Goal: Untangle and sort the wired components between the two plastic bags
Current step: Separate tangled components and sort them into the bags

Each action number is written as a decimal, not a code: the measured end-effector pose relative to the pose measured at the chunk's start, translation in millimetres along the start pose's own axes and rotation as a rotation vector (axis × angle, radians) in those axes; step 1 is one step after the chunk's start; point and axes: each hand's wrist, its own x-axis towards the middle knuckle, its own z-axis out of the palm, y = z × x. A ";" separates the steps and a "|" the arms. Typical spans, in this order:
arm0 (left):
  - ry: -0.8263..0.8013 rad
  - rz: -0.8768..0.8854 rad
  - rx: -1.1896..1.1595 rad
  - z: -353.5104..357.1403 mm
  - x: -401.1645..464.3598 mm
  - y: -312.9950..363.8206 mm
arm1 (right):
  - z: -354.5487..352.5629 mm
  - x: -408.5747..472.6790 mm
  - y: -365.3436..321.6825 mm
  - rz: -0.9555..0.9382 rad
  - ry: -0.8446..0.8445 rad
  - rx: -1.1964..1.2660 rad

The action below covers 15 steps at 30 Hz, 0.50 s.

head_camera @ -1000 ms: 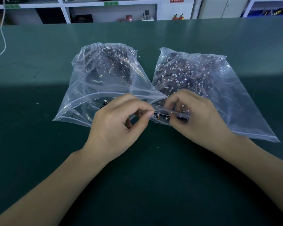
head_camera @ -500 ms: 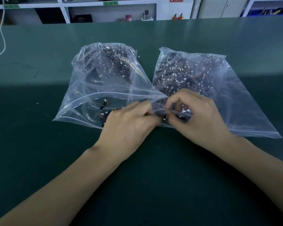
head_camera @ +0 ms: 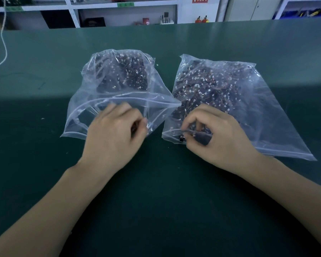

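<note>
Two clear zip bags lie side by side on the green mat. The left bag (head_camera: 89, 106) has its mouth open toward me, and a dark pile of wired components (head_camera: 130, 75) sits at its far end. The right bag (head_camera: 267, 112) holds a larger tangle of wired components (head_camera: 202, 86). My left hand (head_camera: 113, 134) is blurred at the left bag's mouth, its fingers curled around something small and dark. My right hand (head_camera: 217, 138) pinches a wired component (head_camera: 182, 138) at the right bag's mouth.
The green mat (head_camera: 159, 210) stretches bare in front of the bags and behind them. A white cord (head_camera: 4, 43) hangs down at the far left. White shelves (head_camera: 119, 13) with small items stand beyond the table's back edge.
My hands were together between the bags; my left hand has pulled away to the left, to the left bag's mouth. My right hand stays at the right bag's mouth.
</note>
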 end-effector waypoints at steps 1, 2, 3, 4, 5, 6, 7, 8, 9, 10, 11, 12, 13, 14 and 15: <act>-0.020 -0.010 0.044 0.0 1.1 -3.6 | 0.3 0.1 -0.1 -0.002 0.001 0.004; -0.035 -0.030 0.088 0.1 1.5 -5.2 | 0.6 0.3 -0.1 -0.003 0.005 0.007; -0.041 -0.052 0.121 0.7 1.3 -5.8 | 0.8 0.4 0.0 -0.003 0.010 0.007; -0.041 -0.075 0.137 1.2 0.9 -7.4 | 0.9 0.4 0.1 0.000 0.013 0.004; -0.040 -0.096 0.140 1.5 0.6 -10.4 | 0.9 0.3 0.2 0.004 0.014 0.003; -0.039 -0.113 0.141 1.8 0.1 -14.3 | 0.9 0.2 0.2 0.009 0.013 0.004; -0.044 -0.130 0.149 1.6 -0.3 -18.6 | 0.9 0.1 0.1 0.013 0.012 0.006; -0.062 -0.152 0.160 1.2 -1.1 -23.0 | 1.0 0.1 -0.2 0.015 0.009 0.007; -0.087 -0.177 0.164 0.9 -1.3 -26.4 | 1.3 -0.1 -0.4 0.016 0.007 0.007; -0.109 -0.193 0.158 0.4 -1.3 -28.0 | 1.2 -0.2 -0.5 0.015 0.005 0.006; -0.118 -0.199 0.143 0.0 -1.3 -27.9 | 1.0 -0.2 -0.8 0.014 0.002 0.006; -0.112 -0.196 0.125 0.2 -1.5 -27.3 | 0.9 -0.2 -1.2 0.015 -0.001 0.009; -0.108 -0.192 0.110 0.6 -1.5 -26.5 | 0.8 -0.1 -1.6 0.017 -0.003 0.012; -0.111 -0.188 0.094 1.1 -1.2 -26.8 | 1.0 -0.2 -1.7 0.018 -0.005 0.014; -0.120 -0.185 0.079 1.6 -0.7 -27.8 | 1.2 -0.4 -1.8 0.019 -0.005 0.014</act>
